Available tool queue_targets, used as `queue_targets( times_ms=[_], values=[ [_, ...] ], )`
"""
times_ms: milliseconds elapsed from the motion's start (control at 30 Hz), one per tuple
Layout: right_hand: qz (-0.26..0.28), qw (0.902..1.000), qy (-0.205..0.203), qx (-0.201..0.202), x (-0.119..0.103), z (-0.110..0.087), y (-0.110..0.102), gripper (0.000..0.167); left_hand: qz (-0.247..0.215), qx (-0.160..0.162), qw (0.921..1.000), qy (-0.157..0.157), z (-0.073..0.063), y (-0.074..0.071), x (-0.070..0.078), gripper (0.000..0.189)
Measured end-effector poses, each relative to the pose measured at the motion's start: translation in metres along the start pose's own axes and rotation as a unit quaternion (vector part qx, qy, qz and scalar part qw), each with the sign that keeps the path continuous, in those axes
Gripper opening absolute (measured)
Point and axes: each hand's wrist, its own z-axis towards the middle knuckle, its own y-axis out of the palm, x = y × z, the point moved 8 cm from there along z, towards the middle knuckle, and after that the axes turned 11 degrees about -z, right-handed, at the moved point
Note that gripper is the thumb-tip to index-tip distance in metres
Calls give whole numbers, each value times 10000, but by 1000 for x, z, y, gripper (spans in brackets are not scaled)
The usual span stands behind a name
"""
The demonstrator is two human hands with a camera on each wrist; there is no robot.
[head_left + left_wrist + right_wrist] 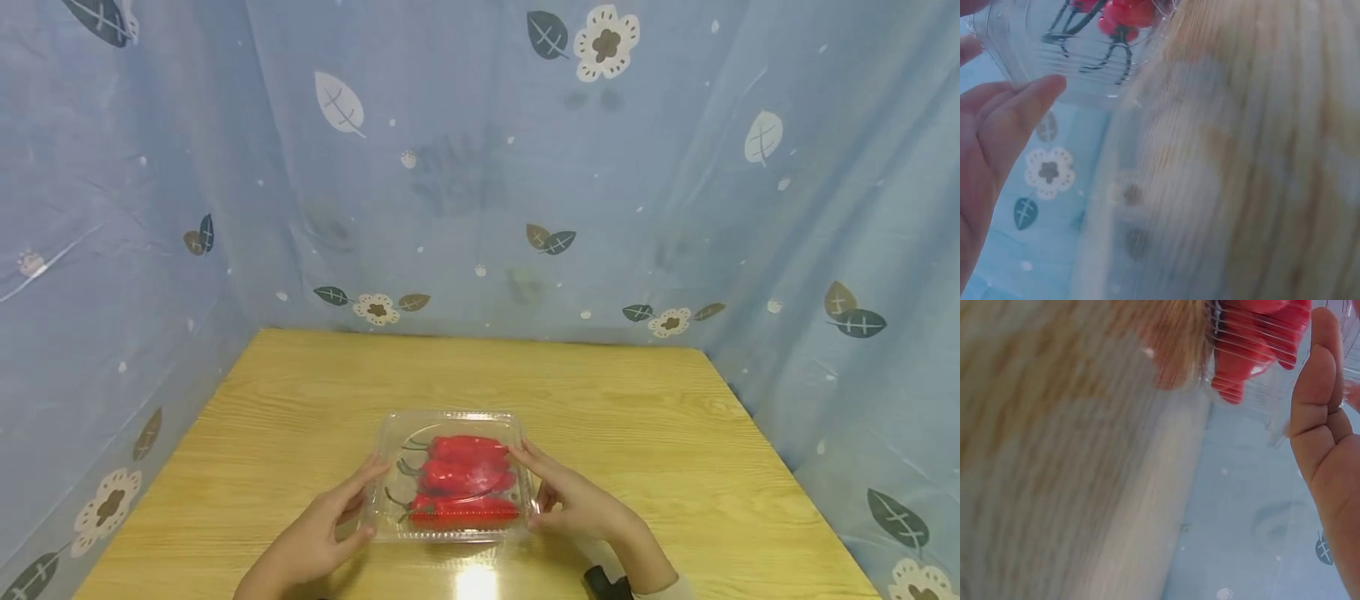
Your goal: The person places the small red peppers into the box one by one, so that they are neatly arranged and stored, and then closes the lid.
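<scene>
A clear plastic clamshell box (450, 536), lid down, is between my two hands near the front of the table. Inside it lie several red peppers (461, 475) with dark green stems, stems toward the left. My left hand (322, 525) holds the box's left side, thumb low at the near corner and fingers farther up the edge. On the opposite side my right hand (581, 504) grips the box, its index finger reaching onto the lid and its thumb at the near right corner. Both wrist views show the ribbed clear wall with red peppers (1241, 353) behind it.
The light wooden table (637, 417) extends behind and to both sides of the box. Blue curtains (480, 167) with leaf and flower prints hang along its back, left and right. A black wrist-worn piece (606, 583) shows by the right sleeve (667, 590).
</scene>
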Motion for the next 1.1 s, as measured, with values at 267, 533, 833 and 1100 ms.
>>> queue_targets(
  times_ms=[267,533,833,1100],
  values=[
    [-516,9985,-39,171,1,7,-18,89,276,277,9992,46,18,-7,2,68],
    [-524,9983,-234,96,-1,9,-24,89,224,341,9991,82,21,-8,3,70],
    [-296,9994,-131,85,-1,7,-27,88,-210,432,9988,-79,20,-11,-1,73],
    [-540,9968,-373,459,-5,1,-38,80,79,699,9973,233,18,-18,10,78]
  ],
)
